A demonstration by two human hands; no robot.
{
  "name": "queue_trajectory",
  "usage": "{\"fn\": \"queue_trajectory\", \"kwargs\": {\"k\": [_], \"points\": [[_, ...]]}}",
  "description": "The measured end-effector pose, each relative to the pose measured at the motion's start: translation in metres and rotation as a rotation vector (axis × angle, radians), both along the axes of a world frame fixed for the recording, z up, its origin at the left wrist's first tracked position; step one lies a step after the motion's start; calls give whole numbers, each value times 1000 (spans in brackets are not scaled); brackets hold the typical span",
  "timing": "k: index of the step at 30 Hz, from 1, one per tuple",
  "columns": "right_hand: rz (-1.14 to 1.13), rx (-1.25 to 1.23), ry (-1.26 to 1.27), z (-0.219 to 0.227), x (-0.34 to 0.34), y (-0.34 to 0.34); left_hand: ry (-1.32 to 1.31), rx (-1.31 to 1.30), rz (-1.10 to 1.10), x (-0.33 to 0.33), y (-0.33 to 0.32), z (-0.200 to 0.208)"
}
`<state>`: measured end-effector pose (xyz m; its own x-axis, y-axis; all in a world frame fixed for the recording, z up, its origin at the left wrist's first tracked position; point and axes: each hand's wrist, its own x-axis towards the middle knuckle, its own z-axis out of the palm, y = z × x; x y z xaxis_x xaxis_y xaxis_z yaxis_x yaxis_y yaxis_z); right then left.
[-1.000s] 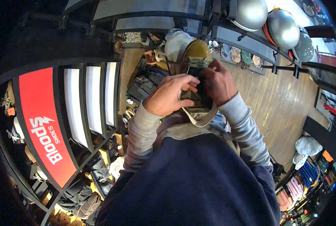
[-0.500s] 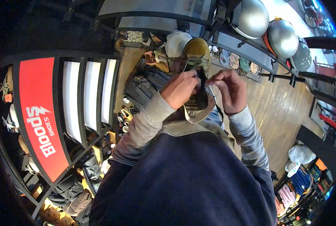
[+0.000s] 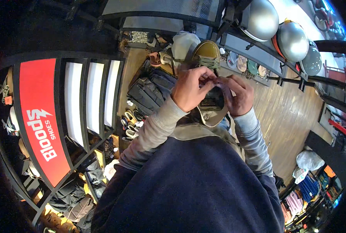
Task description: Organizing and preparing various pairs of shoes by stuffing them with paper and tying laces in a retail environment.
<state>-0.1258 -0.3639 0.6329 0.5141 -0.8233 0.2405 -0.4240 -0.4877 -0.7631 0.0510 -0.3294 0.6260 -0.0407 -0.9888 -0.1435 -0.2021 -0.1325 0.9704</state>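
Note:
A shoe [image 3: 206, 49] with a rounded olive-brown toe points away from me, above my lap. Greenish laces cross it just beyond my fingers, and its pale collar curves round the dark inside at the near end. My left hand [image 3: 193, 88] is closed in a pinch over the left side of the shoe's opening. From the right, my right hand [image 3: 238, 95] comes in with thumb and fingers pinched too, and the fingertips of both hands meet above the shoe. What they pinch is too small and hidden to make out.
A dark backpack [image 3: 151, 91] and several shoes [image 3: 131, 123] lie on the left. To the right stretches a wooden floor [image 3: 285, 105]. Silver helmets [image 3: 293, 40] sit on a rack at the upper right, with caps [image 3: 241, 63] below. A red panel [image 3: 41, 116] stands far left.
My left hand has shifted slightly up and right, and its fingertips have come together with those of my right hand. Earlier the hands were apart, on either side of the shoe's opening.

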Motion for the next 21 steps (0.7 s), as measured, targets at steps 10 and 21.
{"fn": "queue_trajectory", "kwargs": {"k": [10, 21], "points": [[-104, -75, -358, 41, 1, -3, -627, -393, -350, 12, -33, -26], [-180, -962, -382, 219, -46, 8, -726, -397, -434, 4, -53, -44]]}}
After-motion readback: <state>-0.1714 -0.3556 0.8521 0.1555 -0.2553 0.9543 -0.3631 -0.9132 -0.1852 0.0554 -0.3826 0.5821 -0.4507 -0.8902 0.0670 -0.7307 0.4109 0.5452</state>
